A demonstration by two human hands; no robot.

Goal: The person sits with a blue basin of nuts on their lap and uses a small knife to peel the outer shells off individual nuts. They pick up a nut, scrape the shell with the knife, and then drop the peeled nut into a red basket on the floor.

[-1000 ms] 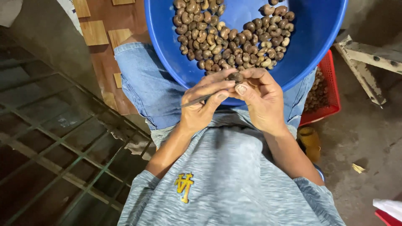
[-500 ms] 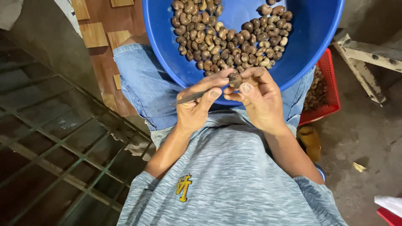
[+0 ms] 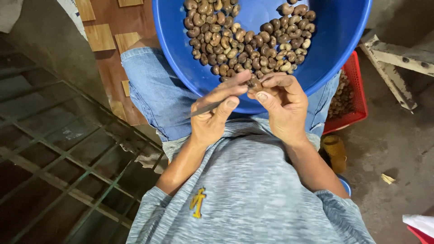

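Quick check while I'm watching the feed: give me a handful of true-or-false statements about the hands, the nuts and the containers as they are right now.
1. Both hands meet at the near rim of the blue basin. True.
2. The left hand holds a thin metal tool along its fingers. True.
3. The basin is empty. False: a heap of brown nuts lies in it.
4. The right hand rests flat on the floor. False: its fingertips pinch a single nut against the left hand.
5. The red crate sits on the person's lap. False: it stands on the floor beside the right leg; the basin is on the lap.
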